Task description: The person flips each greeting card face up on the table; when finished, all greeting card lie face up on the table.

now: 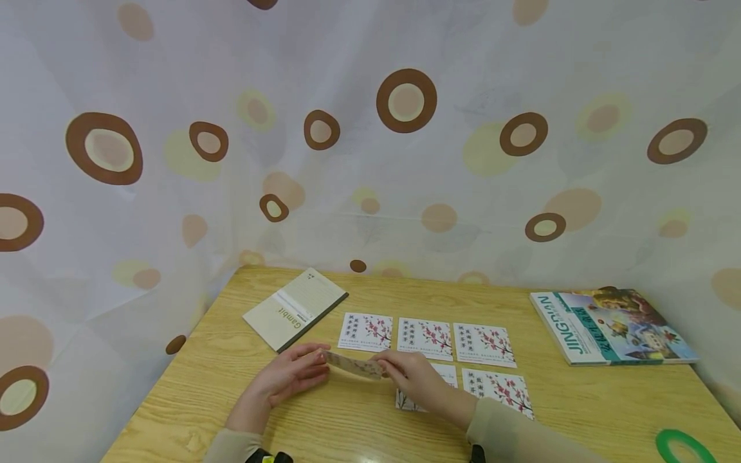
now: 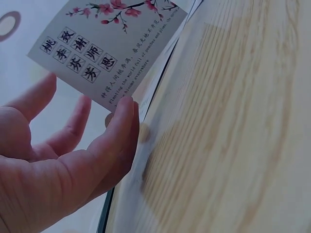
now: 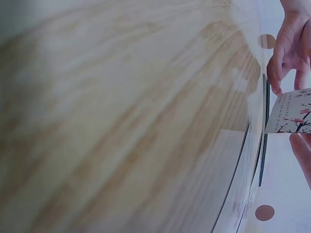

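A square card printed with red blossoms and black Chinese characters is held up above the table, tilted. My right hand pinches its right edge; in the right wrist view only part of that hand's fingers shows beside the card. At the card's left edge is my left hand, its fingers spread and loosely bent. In the left wrist view one fingertip touches or nearly touches the card's lower corner. Matching cards lie in a back row, with two more in front, one of them partly behind the right forearm.
A Gambit notebook lies at the back left of the wooden table. A book with a colourful cover is at the back right, and a green ring at the front right. A dotted curtain hangs behind.
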`<state>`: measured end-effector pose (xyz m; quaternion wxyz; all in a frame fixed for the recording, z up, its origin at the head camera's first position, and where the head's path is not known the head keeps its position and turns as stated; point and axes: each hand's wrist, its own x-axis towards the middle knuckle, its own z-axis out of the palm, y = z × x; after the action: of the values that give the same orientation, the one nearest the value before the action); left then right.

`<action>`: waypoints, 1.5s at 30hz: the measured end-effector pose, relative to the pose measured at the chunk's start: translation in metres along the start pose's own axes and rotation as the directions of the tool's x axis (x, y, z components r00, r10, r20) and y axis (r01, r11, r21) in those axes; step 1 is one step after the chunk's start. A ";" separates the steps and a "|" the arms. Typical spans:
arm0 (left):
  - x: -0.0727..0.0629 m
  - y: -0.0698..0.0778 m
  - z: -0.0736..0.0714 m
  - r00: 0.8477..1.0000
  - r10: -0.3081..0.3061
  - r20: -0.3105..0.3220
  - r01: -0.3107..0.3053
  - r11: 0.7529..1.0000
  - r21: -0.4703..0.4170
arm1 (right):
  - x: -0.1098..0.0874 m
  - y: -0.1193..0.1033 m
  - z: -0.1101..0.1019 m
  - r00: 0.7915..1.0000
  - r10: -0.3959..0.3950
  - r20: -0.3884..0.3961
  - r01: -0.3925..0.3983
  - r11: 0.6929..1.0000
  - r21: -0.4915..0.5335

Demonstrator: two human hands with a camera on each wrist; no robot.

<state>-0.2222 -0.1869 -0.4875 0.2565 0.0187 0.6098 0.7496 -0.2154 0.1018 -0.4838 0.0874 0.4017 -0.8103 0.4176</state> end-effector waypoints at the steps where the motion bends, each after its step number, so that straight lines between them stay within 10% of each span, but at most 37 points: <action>1: 0.000 0.000 0.001 1.000 -0.001 -0.003 0.001 1.000 -0.001 | 0.000 0.000 0.000 1.000 0.003 -0.006 -0.003 1.000 0.003; 16: 0.001 -0.002 0.006 1.000 0.007 0.004 -0.007 1.000 -0.014 | -0.002 -0.005 0.000 0.991 0.136 -0.008 -0.133 0.980 0.147; 39: 0.002 -0.002 0.013 1.000 -0.012 -0.024 0.014 0.998 0.063 | 0.003 -0.002 -0.002 0.877 0.479 0.028 -0.460 0.823 0.334; 45: 0.002 -0.003 0.013 0.999 -0.018 -0.033 0.019 0.999 0.041 | 0.004 -0.001 0.000 0.880 0.475 0.003 -0.451 0.835 0.316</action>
<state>-0.2186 -0.1734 -0.4874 0.2530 0.0063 0.6294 0.7347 -0.2174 0.0992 -0.4817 -0.0492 0.1862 -0.8044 0.5620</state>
